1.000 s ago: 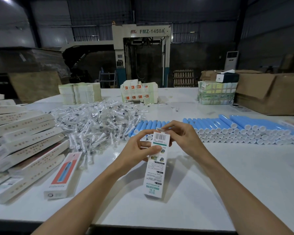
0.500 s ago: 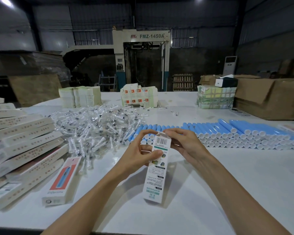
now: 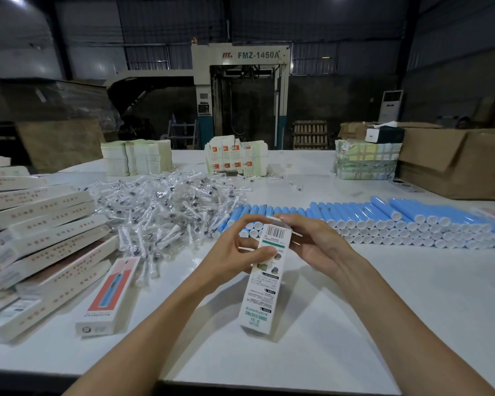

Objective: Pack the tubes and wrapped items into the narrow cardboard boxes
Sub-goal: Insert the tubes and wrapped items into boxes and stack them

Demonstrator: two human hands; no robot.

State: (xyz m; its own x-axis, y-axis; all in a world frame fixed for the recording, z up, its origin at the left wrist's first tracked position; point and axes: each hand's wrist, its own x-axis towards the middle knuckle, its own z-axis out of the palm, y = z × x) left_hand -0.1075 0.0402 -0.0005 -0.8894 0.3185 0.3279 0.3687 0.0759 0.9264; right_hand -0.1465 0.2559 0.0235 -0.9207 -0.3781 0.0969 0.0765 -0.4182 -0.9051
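While the left hand (image 3: 235,254) grips one narrow box (image 3: 265,281) near the desk's (image 3: 369,324) front edge and the right hand (image 3: 319,244) pinches its top, one second box (image 3: 109,295) lies left, with uncounted tubes (image 3: 383,221) behind.

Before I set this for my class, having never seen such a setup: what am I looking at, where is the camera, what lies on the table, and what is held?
No robot here: a person wears a camera on the head, so this one picture looks forward and down at their own arms. The left hand and right hand hold a narrow white box, the right one at its top flap. On the white table behind it lies a row of blue tubes; to the left, a heap of small wrapped items and a stack of long boxes. A big factory machine stands far back.
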